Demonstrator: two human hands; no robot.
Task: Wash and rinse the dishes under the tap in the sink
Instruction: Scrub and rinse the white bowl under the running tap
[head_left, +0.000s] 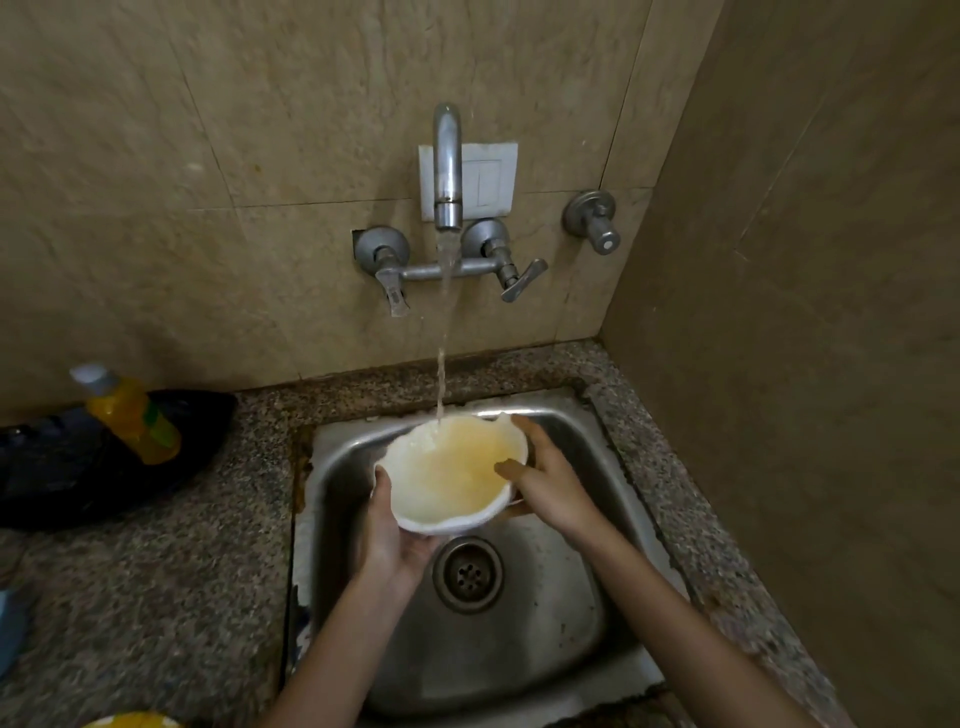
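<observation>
Dim, yellowish light over my sink (582, 519). Wide-angle bending warps the edges. My bowl (452, 473) looks motion-blurred.

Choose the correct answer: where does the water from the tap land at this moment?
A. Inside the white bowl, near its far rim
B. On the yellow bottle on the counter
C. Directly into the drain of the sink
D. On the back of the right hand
A: the stream from the tap falls into the white bowl, near its far rim, held by the left hand and the right hand above the sink.
</observation>
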